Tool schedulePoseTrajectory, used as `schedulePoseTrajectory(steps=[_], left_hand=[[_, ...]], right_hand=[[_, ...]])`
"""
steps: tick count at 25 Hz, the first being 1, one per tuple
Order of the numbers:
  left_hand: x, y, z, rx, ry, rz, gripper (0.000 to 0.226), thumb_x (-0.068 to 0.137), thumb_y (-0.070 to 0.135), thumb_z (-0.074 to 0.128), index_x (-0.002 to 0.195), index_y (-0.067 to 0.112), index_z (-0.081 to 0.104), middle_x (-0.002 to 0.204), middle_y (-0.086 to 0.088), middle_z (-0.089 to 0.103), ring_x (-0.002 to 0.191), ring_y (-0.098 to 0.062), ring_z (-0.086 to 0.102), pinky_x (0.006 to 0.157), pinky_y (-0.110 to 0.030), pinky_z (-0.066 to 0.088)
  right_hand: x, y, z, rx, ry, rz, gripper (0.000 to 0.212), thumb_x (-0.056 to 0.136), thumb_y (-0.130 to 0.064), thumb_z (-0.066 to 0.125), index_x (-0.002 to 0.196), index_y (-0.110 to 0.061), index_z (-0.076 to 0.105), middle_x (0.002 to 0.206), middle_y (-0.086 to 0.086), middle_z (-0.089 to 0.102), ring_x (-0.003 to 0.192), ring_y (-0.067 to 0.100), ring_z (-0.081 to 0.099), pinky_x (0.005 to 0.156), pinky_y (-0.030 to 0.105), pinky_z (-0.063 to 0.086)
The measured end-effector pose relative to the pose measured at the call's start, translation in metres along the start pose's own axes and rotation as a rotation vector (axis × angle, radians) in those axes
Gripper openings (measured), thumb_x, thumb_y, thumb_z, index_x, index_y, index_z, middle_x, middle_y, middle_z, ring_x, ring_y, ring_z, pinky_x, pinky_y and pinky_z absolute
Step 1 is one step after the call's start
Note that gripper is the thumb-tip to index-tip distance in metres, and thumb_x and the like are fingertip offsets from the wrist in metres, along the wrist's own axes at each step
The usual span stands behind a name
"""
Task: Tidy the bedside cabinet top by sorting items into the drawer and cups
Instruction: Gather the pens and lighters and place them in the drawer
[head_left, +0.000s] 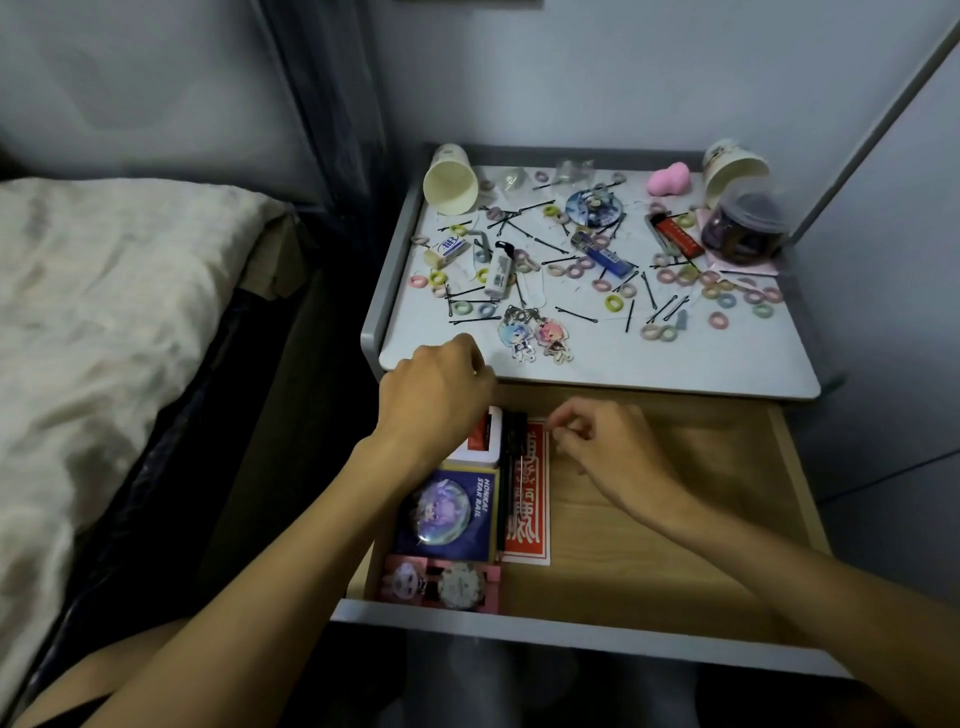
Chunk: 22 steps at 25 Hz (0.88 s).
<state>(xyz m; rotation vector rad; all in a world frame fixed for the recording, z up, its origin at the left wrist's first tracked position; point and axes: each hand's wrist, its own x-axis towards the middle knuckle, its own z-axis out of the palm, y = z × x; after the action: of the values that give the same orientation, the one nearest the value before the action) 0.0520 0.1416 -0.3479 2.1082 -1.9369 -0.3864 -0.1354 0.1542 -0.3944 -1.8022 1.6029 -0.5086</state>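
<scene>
The cabinet top (727, 364) is strewn with several hair ties (614, 302), bobby pins (575, 314), a blue lighter (605, 255), a white lighter (498, 273), a red lighter (678, 236), an eraser (448, 248), two keychains (535, 338) and a round badge (592, 207). Paper cups lie on their sides at the back left (451, 184) and back right (735, 169). The drawer (675, 545) is pulled out. My left hand (436, 389) hovers over its back left corner with fingers curled under; what they hold is hidden. My right hand (602, 447) is loosely curled beside a red card (527, 499), with nothing visible in it.
In the drawer lie a blue card with a round badge (447, 512), a pink pack (441, 584), a white box (480, 439) and a black clip (515, 431). A pink sponge (667, 179) and a dark jar (743, 226) sit at the back right. The bed (104, 338) is at the left.
</scene>
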Motion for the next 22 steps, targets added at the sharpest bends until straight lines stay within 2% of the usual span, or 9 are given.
schedulePoseTrajectory(steps=[3,6,9,11,15,18,20,22], left_hand=[[0.011,0.013,-0.009,-0.186,0.097,0.003,0.019,0.090,0.035,0.051,0.103,0.025,0.061,0.101,-0.003,0.070,0.092,-0.029,0.063,0.078,-0.042,0.053],[0.042,0.023,-0.011,-0.223,0.196,0.029,0.022,0.092,0.026,0.056,0.111,0.015,0.061,0.108,-0.009,0.068,0.096,-0.031,0.062,0.080,-0.042,0.053],[0.083,0.034,-0.001,-0.151,0.157,0.034,0.029,0.094,0.023,0.056,0.119,0.009,0.055,0.117,-0.015,0.063,0.103,-0.035,0.058,0.077,-0.038,0.047],[0.109,0.041,0.009,-0.067,0.134,0.029,0.032,0.095,0.024,0.052,0.122,0.007,0.051,0.120,-0.019,0.060,0.105,-0.040,0.056,0.079,-0.042,0.047],[0.143,0.051,0.021,0.055,0.142,0.033,0.030,0.096,0.018,0.043,0.123,0.003,0.046,0.114,-0.024,0.058,0.100,-0.044,0.056,0.077,-0.046,0.043],[0.153,0.053,0.024,0.108,0.129,0.033,0.041,0.097,0.016,0.042,0.135,0.004,0.038,0.110,-0.024,0.058,0.096,-0.044,0.057,0.072,-0.045,0.042],[0.157,0.056,0.025,0.105,0.112,0.021,0.045,0.095,0.014,0.044,0.139,0.005,0.034,0.109,-0.024,0.059,0.096,-0.044,0.058,0.069,-0.043,0.041],[0.158,0.060,0.023,0.048,0.124,0.028,0.042,0.096,0.010,0.044,0.136,0.005,0.035,0.105,-0.023,0.060,0.090,-0.041,0.058,0.068,-0.043,0.043]], right_hand=[[0.016,-0.003,-0.053,-0.060,0.127,-0.081,0.011,0.091,-0.017,0.062,0.092,-0.025,0.070,0.076,-0.010,0.068,0.065,0.001,0.061,0.062,0.022,0.050],[0.065,0.005,-0.091,-0.212,0.257,-0.102,0.016,0.092,-0.021,0.060,0.104,-0.019,0.070,0.091,0.000,0.072,0.082,0.017,0.065,0.075,0.033,0.054],[0.121,0.006,-0.098,-0.392,0.229,-0.191,0.024,0.093,-0.027,0.059,0.111,-0.012,0.065,0.108,0.009,0.065,0.097,0.028,0.061,0.081,0.041,0.052],[0.152,0.002,-0.096,-0.459,0.199,-0.219,0.026,0.093,-0.027,0.059,0.114,-0.012,0.060,0.116,0.010,0.058,0.103,0.030,0.056,0.083,0.043,0.050],[0.188,0.002,-0.095,-0.528,0.193,-0.196,0.025,0.090,-0.008,0.057,0.116,-0.010,0.056,0.117,0.012,0.058,0.097,0.032,0.059,0.076,0.041,0.053],[0.197,0.001,-0.095,-0.536,0.154,-0.200,0.031,0.089,0.000,0.056,0.119,-0.009,0.055,0.119,0.016,0.058,0.098,0.034,0.060,0.079,0.041,0.053],[0.197,-0.001,-0.100,-0.525,0.120,-0.202,0.035,0.089,0.004,0.053,0.122,-0.007,0.053,0.121,0.017,0.054,0.097,0.034,0.059,0.080,0.044,0.053],[0.195,-0.004,-0.109,-0.548,0.134,-0.183,0.041,0.088,0.008,0.048,0.127,-0.004,0.047,0.123,0.017,0.047,0.090,0.032,0.056,0.074,0.044,0.051]])
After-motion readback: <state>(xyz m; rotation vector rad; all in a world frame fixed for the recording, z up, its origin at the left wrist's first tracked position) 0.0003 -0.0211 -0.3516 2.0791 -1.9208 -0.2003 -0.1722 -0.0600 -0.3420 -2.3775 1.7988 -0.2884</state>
